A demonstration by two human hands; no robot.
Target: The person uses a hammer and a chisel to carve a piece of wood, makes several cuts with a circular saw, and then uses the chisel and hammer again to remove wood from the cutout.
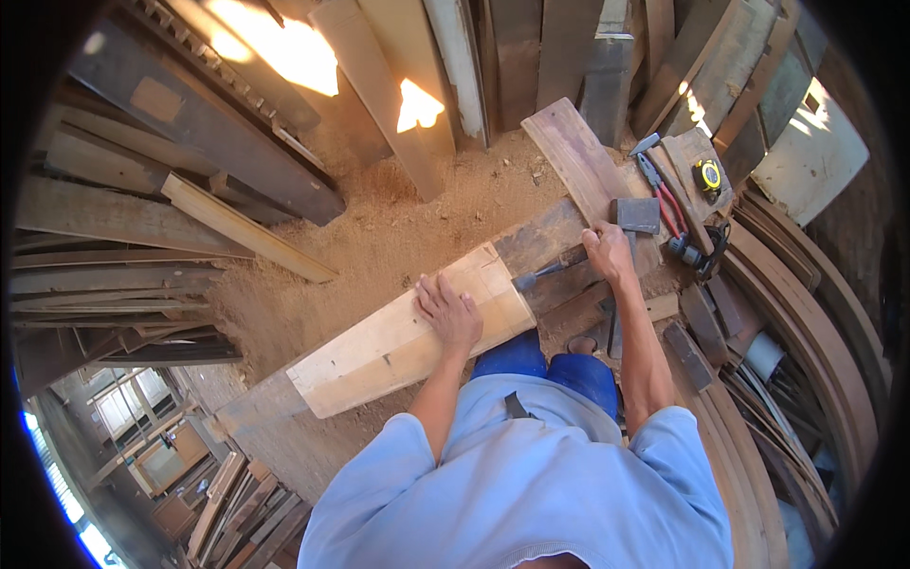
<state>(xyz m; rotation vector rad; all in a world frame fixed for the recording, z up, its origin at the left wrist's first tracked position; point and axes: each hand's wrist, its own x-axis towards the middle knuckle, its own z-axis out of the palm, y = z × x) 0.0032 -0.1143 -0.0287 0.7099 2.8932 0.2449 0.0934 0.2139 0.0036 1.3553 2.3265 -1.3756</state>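
Head view: hands apart; left hand lies flat, fingers spread, on pale board, which slants out left and right from under it. Right hand is curled beyond the board's right end, by chisel and mallet; can't tell what it grips.

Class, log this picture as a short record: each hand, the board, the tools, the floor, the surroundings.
Left hand: flat on the board, fingers spread
Right hand: curled near the chisel's rear end; grip unclear
Board: pale, lying aslant before the person
Tools: chisel at the board's right end; pliers, hammer and tape measure farther right
Floor: strewn with sawdust
Surroundings: many planks
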